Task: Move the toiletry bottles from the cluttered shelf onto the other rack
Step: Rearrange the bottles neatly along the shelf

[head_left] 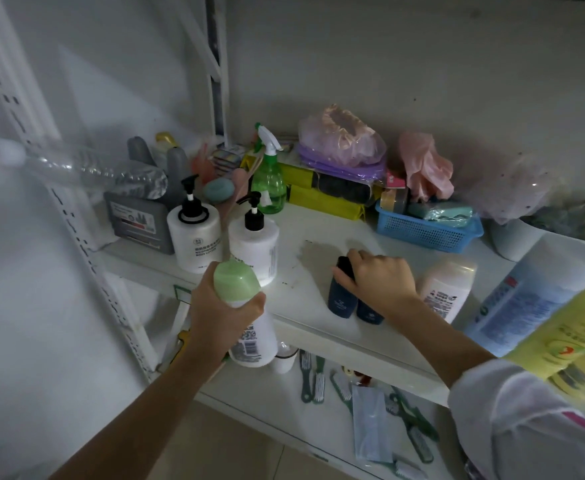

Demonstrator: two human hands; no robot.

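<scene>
While our left hand (223,315) holds its grip round the neck of a white bottle with a green cap (246,313), that bottle hangs upright just off the front edge of the white shelf (319,237), near two white pump bottles (228,237) standing at the shelf's left end. Our right hand (381,278) rests its grip over the tops of two dark blue bottles (343,299), fingers curled on the left one's black cap; both stand upright, touching each other, near the front edge. Just right of them stands a white bottle with a printed label (447,289). Behind sit a green spray bottle (268,185) and a blue basket (422,230). Brushes (313,379) lie on the lower shelf.
</scene>
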